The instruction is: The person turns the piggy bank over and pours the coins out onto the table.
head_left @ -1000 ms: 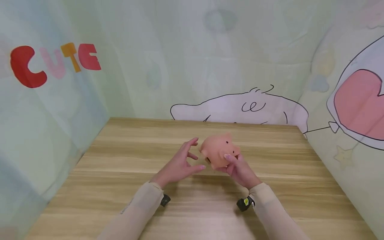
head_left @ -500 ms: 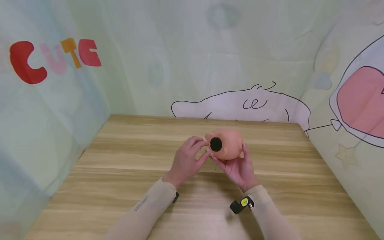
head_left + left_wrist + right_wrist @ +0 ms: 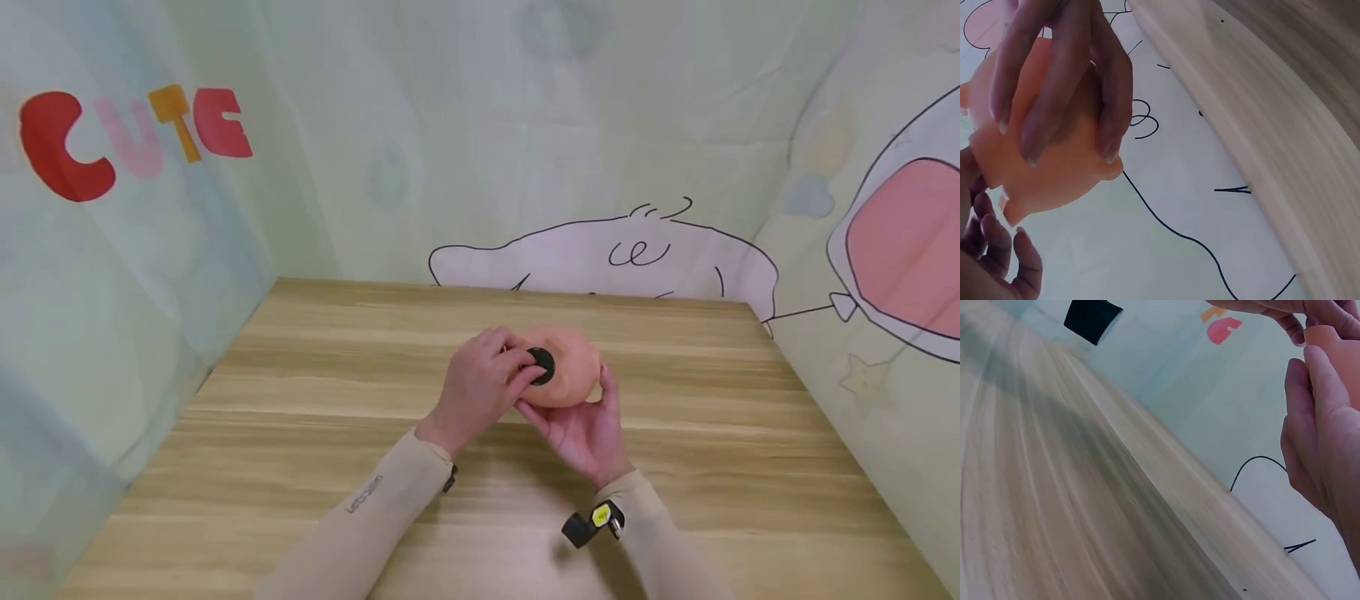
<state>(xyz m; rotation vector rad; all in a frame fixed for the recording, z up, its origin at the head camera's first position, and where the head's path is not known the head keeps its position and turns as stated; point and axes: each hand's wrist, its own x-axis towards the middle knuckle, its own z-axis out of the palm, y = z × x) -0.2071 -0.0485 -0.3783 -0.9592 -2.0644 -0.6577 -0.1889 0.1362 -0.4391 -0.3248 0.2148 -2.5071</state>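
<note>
A pink piggy bank (image 3: 579, 367) is held up over the wooden table, its underside turned toward my left hand. In that underside sits a round black plug (image 3: 547, 359). My left hand (image 3: 476, 383) has thumb and fingertips pinched at the plug, partly covering it. From below and the right, my right hand (image 3: 588, 437) grips the bank, thumb and fingers spread round its body. In the left wrist view, left fingers (image 3: 1060, 87) overlap the orange-looking bank (image 3: 1066, 178). The right wrist view catches only an edge of the bank (image 3: 1349, 365) above the right palm.
The wood-grain table (image 3: 322, 383) reaches back to a printed cloth backdrop (image 3: 360, 158) with a cartoon figure and coloured letters. Cloth also rises along both sides. A black wrist camera (image 3: 592, 523) sticks out from the right sleeve.
The right hand has turned the piggy bank from face-out to underside toward the left, baring the black plug. The left hand has moved right, from beside the bank onto the plug.
</note>
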